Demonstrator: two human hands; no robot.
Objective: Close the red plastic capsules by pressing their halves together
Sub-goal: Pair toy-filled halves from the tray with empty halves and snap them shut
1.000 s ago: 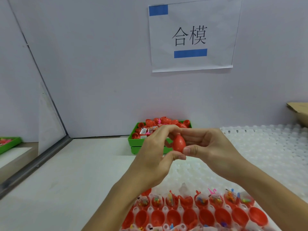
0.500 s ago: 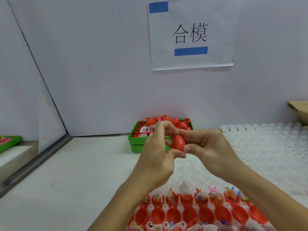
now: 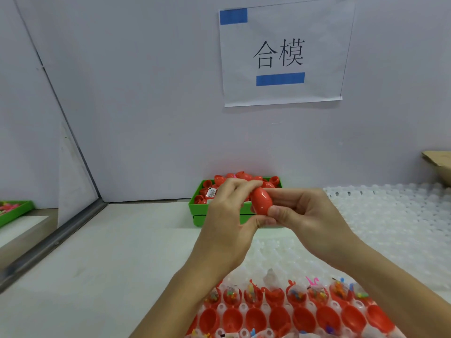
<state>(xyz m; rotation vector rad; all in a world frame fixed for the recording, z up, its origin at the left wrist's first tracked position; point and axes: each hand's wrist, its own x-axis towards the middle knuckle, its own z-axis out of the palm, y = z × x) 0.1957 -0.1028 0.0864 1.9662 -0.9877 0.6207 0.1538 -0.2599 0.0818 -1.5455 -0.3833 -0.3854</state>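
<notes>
A red plastic capsule (image 3: 261, 200), egg-shaped and closed along its seam as far as could be seen, was held in mid-air above the white table (image 3: 102, 259), its long axis tilted from upper left to lower right, the narrower end pointing up and away toward the wall. The right hand (image 3: 307, 220) gripped it from the right, thumb pressed against the lower end and fingers curled behind. The left hand (image 3: 229, 223) pinched it from the left, fingertips curled over the upper end and thumb meeting the right thumb below. Both forearms rose from the bottom edge and converged at the capsule. Directly behind the hands stood a green bin (image 3: 199, 206) heaped with red capsule pieces. Below the hands, a white moulded tray (image 3: 390, 228) held rows of open red halves (image 3: 279, 319), some filled with small coloured toys. A paper sign (image 3: 283, 54) with two blue bars hung on the wall above.
</notes>
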